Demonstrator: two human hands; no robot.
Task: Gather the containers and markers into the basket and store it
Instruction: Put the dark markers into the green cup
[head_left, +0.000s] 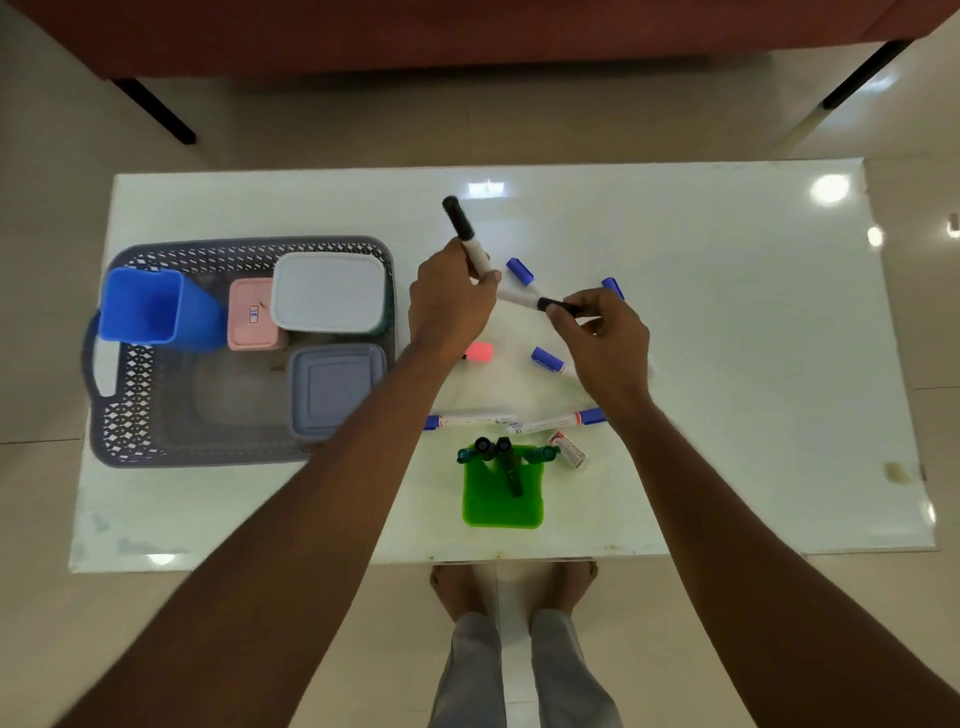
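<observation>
A grey lattice basket (124, 415) sits at the table's left, holding a blue cup (150, 306) on its side, a pink box (252, 314), a white-lidded box (328, 291) and a grey-lidded box (335, 389). My left hand (449, 299) grips a black-capped marker (460, 221) that points up and away. My right hand (605, 335) pinches the black cap of a second marker (519, 298) lying between the hands. Blue-capped markers (519, 271) lie around the hands, and two more blue-capped markers (478, 421) lie nearer me. A green holder (503, 501) near the front edge holds several markers.
A pink eraser-like block (479, 352) lies under my left wrist. A small red-and-white box (569, 449) rests right of the green holder. The white table (753, 364) is glossy, with its front edge above my feet. A brown sofa (467, 31) stands beyond.
</observation>
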